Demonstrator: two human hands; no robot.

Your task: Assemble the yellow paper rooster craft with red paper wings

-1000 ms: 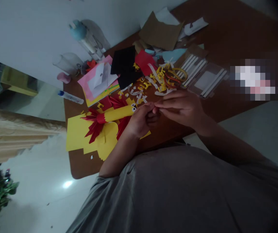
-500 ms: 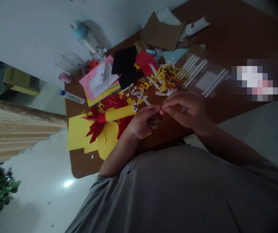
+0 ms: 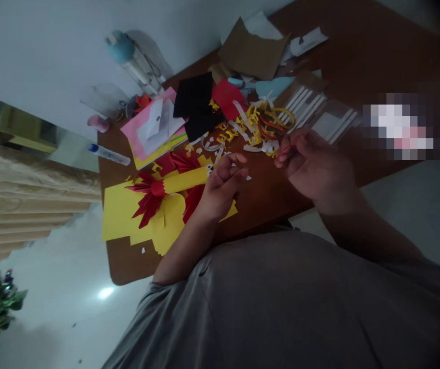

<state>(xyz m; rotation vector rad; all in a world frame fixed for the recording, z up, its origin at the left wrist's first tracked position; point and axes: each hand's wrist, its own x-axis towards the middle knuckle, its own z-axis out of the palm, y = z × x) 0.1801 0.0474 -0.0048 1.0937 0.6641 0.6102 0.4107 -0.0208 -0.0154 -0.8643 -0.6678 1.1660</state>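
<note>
My left hand (image 3: pixel 220 187) hangs just over the end of a yellow paper tube (image 3: pixel 181 183) with stick-on eyes, its fingers curled apart around nothing visible. A fan of red folded paper (image 3: pixel 146 202) surrounds the tube, on yellow paper sheets (image 3: pixel 120 218). My right hand (image 3: pixel 312 169) is above the brown wooden table (image 3: pixel 269 205), and its fingertips pinch a small red paper strip (image 3: pixel 284 149). Those fingertips are close to a heap of yellow and white paper scraps (image 3: pixel 252 128). Part of the strip is hidden by my fingers.
Black paper (image 3: pixel 193 95), red paper (image 3: pixel 227 97) and a pink folder (image 3: pixel 143 128) lie at the far side. Beyond are brown cardboard (image 3: pixel 254 54), a clear packet of white strips (image 3: pixel 331 115) and a glue stick (image 3: pixel 109 155). A wall runs behind the table.
My hands, together at the fingertips before, have moved apart. My right hand has shifted right toward the scraps with the red strip, and my left hand has opened a little over the tube.
</note>
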